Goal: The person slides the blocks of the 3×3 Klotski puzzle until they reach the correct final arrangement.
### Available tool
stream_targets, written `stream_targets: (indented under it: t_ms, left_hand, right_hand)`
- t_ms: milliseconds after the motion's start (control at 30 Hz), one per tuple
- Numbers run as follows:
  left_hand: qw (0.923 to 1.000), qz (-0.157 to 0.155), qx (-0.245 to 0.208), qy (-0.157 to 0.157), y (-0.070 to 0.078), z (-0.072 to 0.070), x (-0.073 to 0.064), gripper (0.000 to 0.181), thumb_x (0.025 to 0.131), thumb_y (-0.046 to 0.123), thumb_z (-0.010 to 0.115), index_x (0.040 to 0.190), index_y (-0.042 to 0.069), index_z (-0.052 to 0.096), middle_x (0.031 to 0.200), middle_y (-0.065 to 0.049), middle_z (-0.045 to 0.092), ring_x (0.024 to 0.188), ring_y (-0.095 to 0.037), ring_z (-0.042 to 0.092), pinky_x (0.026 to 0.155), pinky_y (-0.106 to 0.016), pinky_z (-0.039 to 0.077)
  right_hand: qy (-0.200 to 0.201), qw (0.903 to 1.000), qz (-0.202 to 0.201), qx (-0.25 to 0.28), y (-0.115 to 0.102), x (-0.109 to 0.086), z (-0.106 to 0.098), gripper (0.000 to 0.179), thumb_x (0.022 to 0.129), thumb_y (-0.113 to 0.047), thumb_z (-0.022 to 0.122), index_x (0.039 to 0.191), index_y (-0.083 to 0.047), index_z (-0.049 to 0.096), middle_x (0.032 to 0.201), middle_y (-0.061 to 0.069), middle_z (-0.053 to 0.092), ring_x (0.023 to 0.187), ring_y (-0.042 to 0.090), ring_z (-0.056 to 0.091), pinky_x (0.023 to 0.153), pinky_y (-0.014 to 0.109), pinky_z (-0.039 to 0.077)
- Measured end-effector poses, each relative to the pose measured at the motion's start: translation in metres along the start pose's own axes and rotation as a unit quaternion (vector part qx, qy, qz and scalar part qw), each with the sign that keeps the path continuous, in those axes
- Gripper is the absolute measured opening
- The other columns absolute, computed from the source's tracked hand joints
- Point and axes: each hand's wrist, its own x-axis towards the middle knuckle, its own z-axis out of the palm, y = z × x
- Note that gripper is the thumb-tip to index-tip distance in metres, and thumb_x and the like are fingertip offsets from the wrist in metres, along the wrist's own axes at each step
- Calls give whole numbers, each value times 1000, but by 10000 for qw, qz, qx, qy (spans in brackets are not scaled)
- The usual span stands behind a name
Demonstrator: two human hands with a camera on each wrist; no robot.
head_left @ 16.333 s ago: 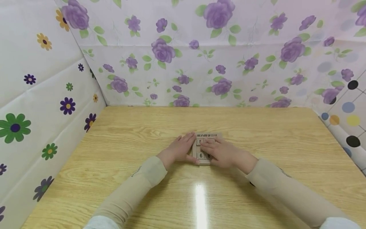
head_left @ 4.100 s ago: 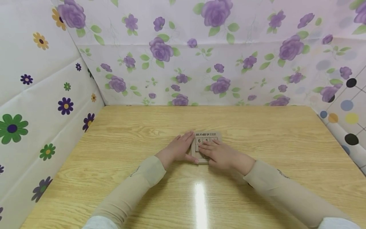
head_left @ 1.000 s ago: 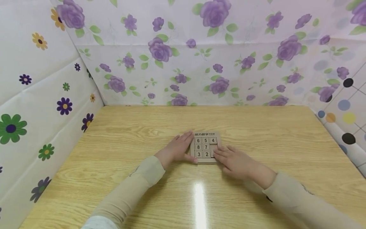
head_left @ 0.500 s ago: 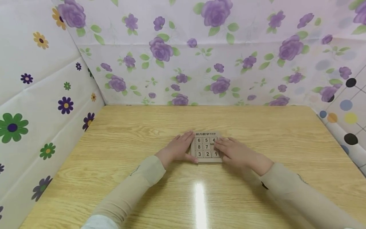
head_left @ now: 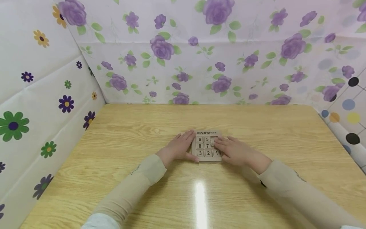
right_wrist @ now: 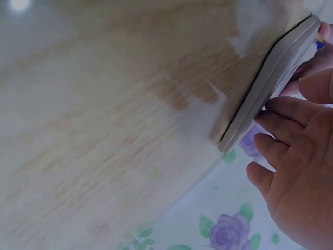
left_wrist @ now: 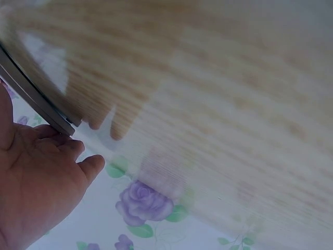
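Note:
A number slide puzzle (head_left: 208,160) lies flat near the middle of the table, printed lettering along its far edge. Its tiles show 6 and 5 in the far row, 8 and 7 in the middle, and 3, 2, 1 in the near row. My left hand (head_left: 178,148) steadies the left side, fingers along the edge and thumb at the near left corner. My right hand (head_left: 235,152) presses fingertips on a tile (head_left: 213,141) at the right column, its number hidden under them. A dark gap shows at that tile's far edge. The right wrist view catches the puzzle edge-on beside my right hand (right_wrist: 296,151).
The wood-grain table (head_left: 137,127) carries a bright light reflection in front of the puzzle. A floral cloth (head_left: 183,63) hangs behind it. Patterned sheets stand at the left (head_left: 43,111) and right (head_left: 343,105) sides.
The tiles' order has changed since the oldest frame. My right hand has moved from the near right tile, baring the 1, to the 4, which has shifted slightly nearer. The left hand stays put.

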Motion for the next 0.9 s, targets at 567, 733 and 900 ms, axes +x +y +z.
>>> stream_targets:
  t_ms: [567, 733, 900]
  left_hand:
    - [10000, -38, 23, -34, -2, -1, 0, 115, 73, 67, 65, 153, 6, 9, 161, -9, 6, 148, -23, 6, 120, -44, 12]
    - [10000, -33, 29, -53, -1, -1, 0, 115, 73, 68, 64, 153, 7, 8, 161, -8, 5, 148, -23, 6, 120, -43, 11]
    - [10000, -32, 7, -72, 0, 0, 0, 115, 73, 68, 63, 153, 7, 8, 161, -8, 4, 148, -22, 6, 120, -43, 11]
  right_hand:
    - [15, 9998, -78, 160, -8, -7, -2, 50, 92, -16, 46, 138, 3, 45, 145, 18, 43, 138, 38, 32, 115, 55, 22]
    - [85, 9999, -101, 100, -2, 3, -4, 51, 92, -15, 48, 140, 3, 43, 147, 17, 41, 140, 38, 30, 115, 55, 22]
    - [-6, 9998, -120, 185, -2, 14, -4, 53, 93, -17, 47, 142, 1, 40, 150, 15, 38, 141, 35, 28, 117, 53, 20]
